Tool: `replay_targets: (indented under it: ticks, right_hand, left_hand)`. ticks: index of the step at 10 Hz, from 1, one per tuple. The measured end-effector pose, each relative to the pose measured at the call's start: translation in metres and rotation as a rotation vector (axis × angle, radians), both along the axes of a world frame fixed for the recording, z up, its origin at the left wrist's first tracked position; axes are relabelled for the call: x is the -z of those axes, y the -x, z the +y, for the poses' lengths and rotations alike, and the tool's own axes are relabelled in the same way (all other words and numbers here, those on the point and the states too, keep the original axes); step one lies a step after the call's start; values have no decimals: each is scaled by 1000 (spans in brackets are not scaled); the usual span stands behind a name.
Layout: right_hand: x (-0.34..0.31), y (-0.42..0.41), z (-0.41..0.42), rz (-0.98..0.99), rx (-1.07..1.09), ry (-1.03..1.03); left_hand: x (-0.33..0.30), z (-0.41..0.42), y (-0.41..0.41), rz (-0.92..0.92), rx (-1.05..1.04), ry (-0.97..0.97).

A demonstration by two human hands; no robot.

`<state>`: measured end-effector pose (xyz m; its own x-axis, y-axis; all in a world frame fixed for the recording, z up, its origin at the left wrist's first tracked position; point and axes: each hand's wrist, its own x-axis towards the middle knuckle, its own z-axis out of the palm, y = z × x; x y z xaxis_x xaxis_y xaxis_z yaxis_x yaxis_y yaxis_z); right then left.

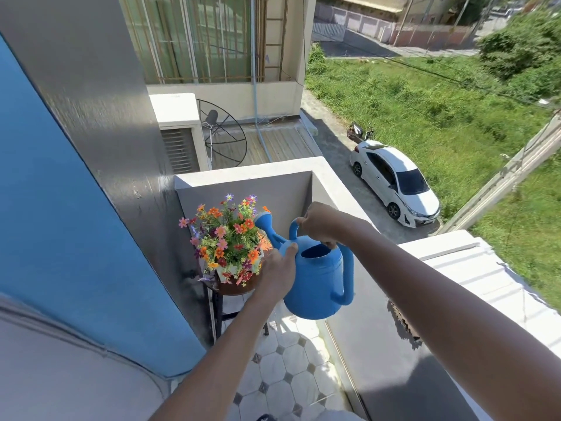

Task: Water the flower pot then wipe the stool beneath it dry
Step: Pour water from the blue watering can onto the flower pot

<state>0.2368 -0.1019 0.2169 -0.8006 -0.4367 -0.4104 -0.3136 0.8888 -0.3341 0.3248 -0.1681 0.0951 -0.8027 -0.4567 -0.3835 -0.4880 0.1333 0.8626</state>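
Observation:
A blue plastic watering can (317, 281) hangs in the air just right of the flower pot (226, 238), its spout head tilted up toward the colourful blooms. My right hand (321, 223) grips the can's top handle. My left hand (277, 273) presses against the can's left side near the base of the spout. The flowers stand in a white pot on a round brown stool (235, 288) with dark metal legs, in the balcony's far corner. Most of the stool's top is hidden by the flowers and my left hand.
A blue and grey wall (76, 208) runs along the left. The grey balcony parapet (379, 344) with a white ledge borders the right and far side. White octagonal floor tiles (282, 375) lie below. Far down are a white car (394, 180) and grass.

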Motion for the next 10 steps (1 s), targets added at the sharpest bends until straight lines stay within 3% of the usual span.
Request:
replay_targets:
  ticks: [6, 8, 10]
  right_hand:
    - [0, -24, -7, -59, -227, -44]
    - [26, -20, 8, -55, -264, -179]
    - [43, -18, 19, -66, -217, -158]
  left_hand:
    - [5, 8, -38, -13, -92, 67]
    - [15, 32, -43, -31, -90, 58]
    - [25, 51, -48, -60, -104, 6]
